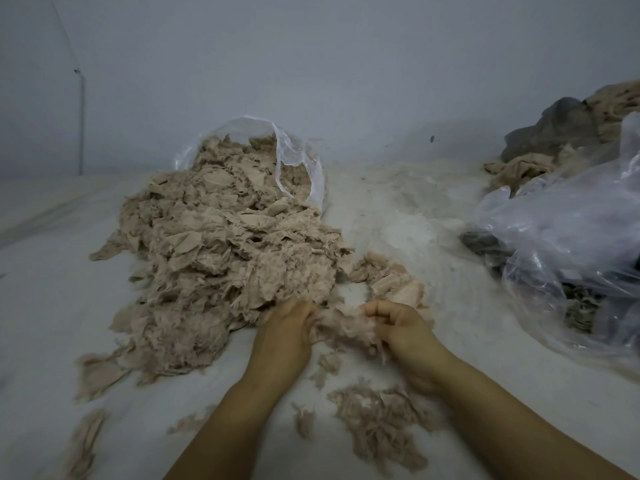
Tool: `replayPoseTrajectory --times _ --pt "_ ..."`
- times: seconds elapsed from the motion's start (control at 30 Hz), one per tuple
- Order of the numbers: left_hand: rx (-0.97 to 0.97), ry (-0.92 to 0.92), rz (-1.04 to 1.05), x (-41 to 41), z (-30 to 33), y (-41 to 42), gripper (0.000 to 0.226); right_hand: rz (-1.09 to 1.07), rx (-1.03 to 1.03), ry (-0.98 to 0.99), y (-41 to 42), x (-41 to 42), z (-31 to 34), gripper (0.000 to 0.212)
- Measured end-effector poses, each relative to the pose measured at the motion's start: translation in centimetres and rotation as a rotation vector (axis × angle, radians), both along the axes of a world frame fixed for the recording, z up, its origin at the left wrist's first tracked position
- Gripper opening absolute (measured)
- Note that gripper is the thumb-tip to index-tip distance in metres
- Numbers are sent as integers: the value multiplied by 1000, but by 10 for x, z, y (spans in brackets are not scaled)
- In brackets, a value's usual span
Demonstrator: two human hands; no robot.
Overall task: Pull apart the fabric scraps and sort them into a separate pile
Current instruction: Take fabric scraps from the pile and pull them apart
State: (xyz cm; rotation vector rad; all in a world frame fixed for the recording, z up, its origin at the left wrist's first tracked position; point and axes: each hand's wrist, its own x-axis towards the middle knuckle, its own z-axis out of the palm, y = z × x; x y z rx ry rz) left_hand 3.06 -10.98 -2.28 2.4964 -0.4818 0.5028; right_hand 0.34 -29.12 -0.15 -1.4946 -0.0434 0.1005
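Note:
A big heap of beige-pink fabric scraps (221, 251) spills out of a clear plastic bag (298, 157) onto the white surface, left of centre. My left hand (287, 336) and my right hand (401, 329) both grip one frayed clump of scrap (341, 327) stretched between them, at the heap's near edge. Below my right forearm lies a smaller pile of fluffy pulled-apart fibres (377, 424). Just beyond my right hand sits a small group of flat scraps (394, 280).
A large crumpled clear plastic bag (568, 244) with dark fabric inside fills the right side. Behind it lie grey and tan cloths (561, 133). Loose bits of scrap (86, 441) dot the white sheet at the near left. A pale wall closes the back.

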Motion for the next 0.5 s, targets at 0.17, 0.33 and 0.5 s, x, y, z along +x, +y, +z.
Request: replayPoseTrajectory --times 0.17,0.33,0.5 --pt "-150 61 72 4 0 9 20 21 200 22 -3 1 9 28" --pt "-566 256 -190 -18 18 -15 40 40 -22 -54 7 -5 -1 9" --pt "-734 308 -197 -21 21 -24 20 68 -57 -79 7 -6 -3 17"
